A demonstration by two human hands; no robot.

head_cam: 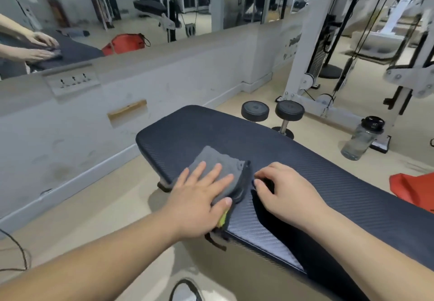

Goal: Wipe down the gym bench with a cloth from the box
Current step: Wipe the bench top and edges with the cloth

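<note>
Biggest thing first: the gym bench [305,160] is a dark textured pad filling the middle and the 4 o'clock side of the view. Its long axis runs from about 10 o'clock to 4 o'clock, with the rounded end pointing off toward 10. Progress-wise I'd call this early going. The cloth is out and on the pad, but it's parked near that 10 o'clock end, and the whole stretch toward 4 o'clock looks like it's left to do. Honestly you can't read wiped from unwiped on this surface, and I can't spot the box anywhere. The left hand [199,197] lies flat on top of the cloth, fingers [202,171] straight and spread, pressing down rather than gripping. The right hand [288,192] sits just beside it at 3 o'clock, fingers [260,185] curled with the tips down at the cloth's dark edge. Can't tell if it's pinching anything or just resting there. The cloth [218,160] itself is grey, folded into a thick wad, on the bench's near long edge. Its long axis lies roughly 12 to 6, and the 6 o'clock end seems to hang slightly over the edge. Smaller stuff: a water bottle [361,141] stands on the floor out at 2 o'clock, well apart from all this.
</note>
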